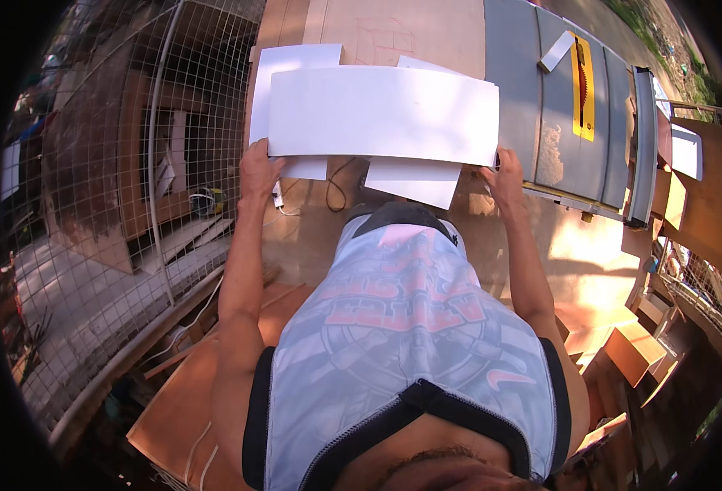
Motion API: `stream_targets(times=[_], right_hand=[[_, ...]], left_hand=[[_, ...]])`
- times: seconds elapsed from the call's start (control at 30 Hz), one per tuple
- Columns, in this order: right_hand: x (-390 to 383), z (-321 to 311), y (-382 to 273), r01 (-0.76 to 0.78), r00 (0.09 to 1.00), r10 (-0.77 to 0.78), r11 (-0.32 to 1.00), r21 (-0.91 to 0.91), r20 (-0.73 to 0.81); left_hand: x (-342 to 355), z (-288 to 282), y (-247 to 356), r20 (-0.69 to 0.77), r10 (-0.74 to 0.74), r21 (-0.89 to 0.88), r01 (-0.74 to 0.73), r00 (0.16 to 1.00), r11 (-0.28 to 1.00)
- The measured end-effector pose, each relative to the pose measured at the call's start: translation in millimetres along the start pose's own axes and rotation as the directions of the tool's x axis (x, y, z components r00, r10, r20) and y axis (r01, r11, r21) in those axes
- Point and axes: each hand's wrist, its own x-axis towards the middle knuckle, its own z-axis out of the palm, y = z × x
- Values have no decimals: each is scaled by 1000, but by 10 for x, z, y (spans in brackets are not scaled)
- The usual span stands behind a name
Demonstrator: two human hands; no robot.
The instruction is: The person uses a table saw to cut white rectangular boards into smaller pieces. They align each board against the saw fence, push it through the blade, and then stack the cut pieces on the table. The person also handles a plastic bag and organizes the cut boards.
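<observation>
A long white panel (385, 113) spans the space between my hands, its face turned up, above or on other white boards. My left hand (259, 170) grips its near left corner, and my right hand (504, 176) grips the near right corner. The fingertips are partly hidden at the panel's edge. From under it stick out a white board (295, 57) at the left and another white board (414, 182) near my waist. The wooden worktop (435, 33) lies beyond the panel.
To the right stands a grey table saw (557, 106) with a red blade in a yellow insert (584, 106); a small white offcut (557, 51) lies beside it. A wire mesh fence (164, 123) runs along the left. Brown wooden panels (181, 409) lie low at the left.
</observation>
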Motion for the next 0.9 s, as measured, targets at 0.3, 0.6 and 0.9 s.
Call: stream_targets(times=[0.3, 0.6, 0.9], right_hand=[[-27, 12, -1, 14, 1000, -13, 998, 55, -21], [-1, 55, 124, 33, 999, -32, 996, 88, -14], [18, 56, 133, 83, 997, -82, 994, 76, -14]], left_hand=[[-32, 3, 31, -28, -50, -43, 49, 998, 998], [4, -20, 54, -5, -108, -86, 107, 994, 990], [-56, 109, -42, -84, -57, -158, 43, 995, 987]])
